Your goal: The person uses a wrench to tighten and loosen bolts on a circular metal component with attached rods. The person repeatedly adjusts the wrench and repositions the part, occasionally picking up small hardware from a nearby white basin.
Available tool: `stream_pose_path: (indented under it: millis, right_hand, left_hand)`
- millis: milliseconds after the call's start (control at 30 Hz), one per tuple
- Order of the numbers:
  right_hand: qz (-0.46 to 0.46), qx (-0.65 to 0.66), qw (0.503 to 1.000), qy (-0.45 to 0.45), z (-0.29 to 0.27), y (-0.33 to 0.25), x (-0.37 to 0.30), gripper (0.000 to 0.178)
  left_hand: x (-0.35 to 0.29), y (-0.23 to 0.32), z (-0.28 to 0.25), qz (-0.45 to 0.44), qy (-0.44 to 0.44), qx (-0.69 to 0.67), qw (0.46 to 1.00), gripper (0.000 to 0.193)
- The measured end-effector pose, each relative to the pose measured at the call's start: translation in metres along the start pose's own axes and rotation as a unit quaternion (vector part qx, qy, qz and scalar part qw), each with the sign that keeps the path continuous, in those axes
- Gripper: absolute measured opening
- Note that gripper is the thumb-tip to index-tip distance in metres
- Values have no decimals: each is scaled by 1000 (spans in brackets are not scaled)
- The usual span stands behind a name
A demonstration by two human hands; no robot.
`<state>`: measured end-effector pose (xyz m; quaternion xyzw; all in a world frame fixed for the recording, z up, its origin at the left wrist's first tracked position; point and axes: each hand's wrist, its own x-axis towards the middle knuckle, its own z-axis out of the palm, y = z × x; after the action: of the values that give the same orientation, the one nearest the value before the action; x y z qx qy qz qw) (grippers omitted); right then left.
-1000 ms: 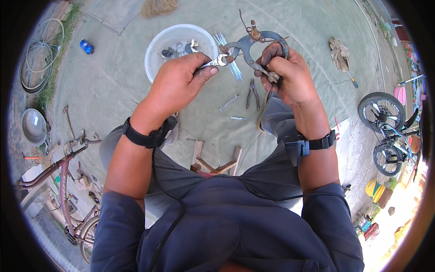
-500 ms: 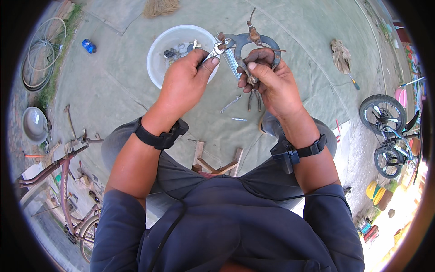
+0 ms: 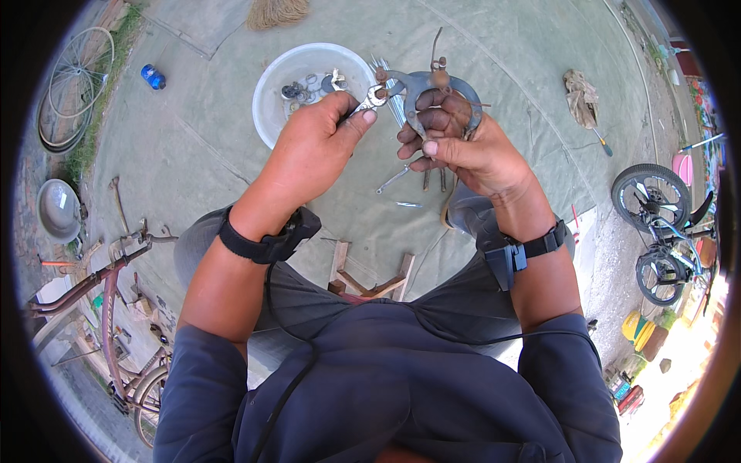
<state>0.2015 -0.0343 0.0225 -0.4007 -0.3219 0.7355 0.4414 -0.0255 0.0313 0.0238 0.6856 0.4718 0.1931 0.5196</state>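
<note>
My left hand [image 3: 318,137] pinches a shiny metal wrench [image 3: 375,98], its handle mostly hidden in the fingers. The wrench's head meets a rusty bolt at the left end of a bicycle brake caliper [image 3: 465,89]. This caliper is grey and curved, with a rusty bolt assembly and a thin rod sticking up. My right hand [image 3: 485,154] grips its lower arms, thumb in front and darkened fingers curled behind. Beneath the hands, a second wrench [image 3: 394,179] lies on the green ground sheet [image 3: 532,46], beside the partly covered handles of pliers [image 3: 434,181].
A white basin [image 3: 259,91] with small metal parts stands beyond my left hand, next to thin metal rods [image 3: 384,68]. A rag [image 3: 580,96] and screwdriver [image 3: 606,145] lie right. Bicycle frames [image 3: 110,316] crowd the left; a small bicycle [image 3: 656,201] lies at the right edge.
The caliper has shifted slightly right and down, turning a little in my right hand, whose fingers now show more through its opening. The wrench has followed it, its head still at the bolt.
</note>
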Motion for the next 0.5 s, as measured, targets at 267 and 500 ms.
stream_pose_path:
  millis: [267,500]
  right_hand:
    - [-51,-27,998,9,4,14,5,23]
    - [-11,-84,996,-9,20,13,-1,12]
  left_hand:
    - [1,-5,1,-59,-33,-41,997,30]
    - [3,-22,15,-24,-7,-42,999,31]
